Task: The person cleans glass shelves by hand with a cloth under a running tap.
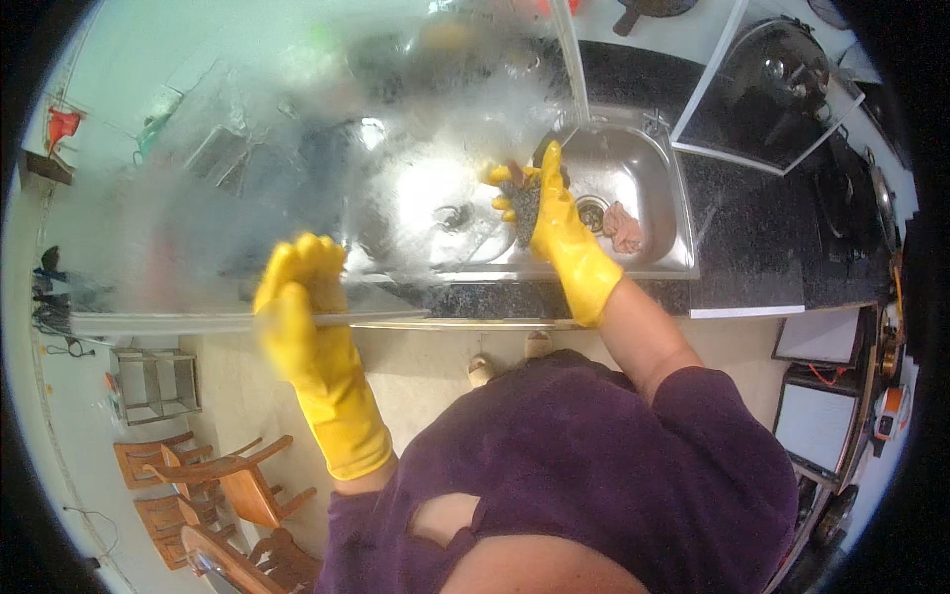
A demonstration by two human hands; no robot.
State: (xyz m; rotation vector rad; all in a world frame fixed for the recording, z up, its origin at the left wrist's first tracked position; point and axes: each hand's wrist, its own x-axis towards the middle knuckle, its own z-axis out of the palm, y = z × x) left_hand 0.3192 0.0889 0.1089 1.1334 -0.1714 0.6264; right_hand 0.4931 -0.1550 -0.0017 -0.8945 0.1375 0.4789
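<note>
My left hand [308,312], in a long yellow rubber glove, grips the lower frame of a large framed glass panel [171,321]. The panel is hazy and wet-looking and stands over the left part of the counter and sink. My right hand [553,208], gloved the same way, holds a dark grey scouring pad [525,211] over the middle of the double-bowl stainless steel sink [686,245]. Something reddish-brown shows by its fingers; what it is cannot be told. A crumpled pink cloth [622,227] lies in the right bowl beside the drain strainer [591,214].
A second framed pane [731,152] stands on the black countertop [749,215] at the right, with a dark lidded pan [779,67] behind it. Wooden chairs [252,490] and a small rack [156,386] stand at lower left. Open-fronted cabinets [816,423] line the right.
</note>
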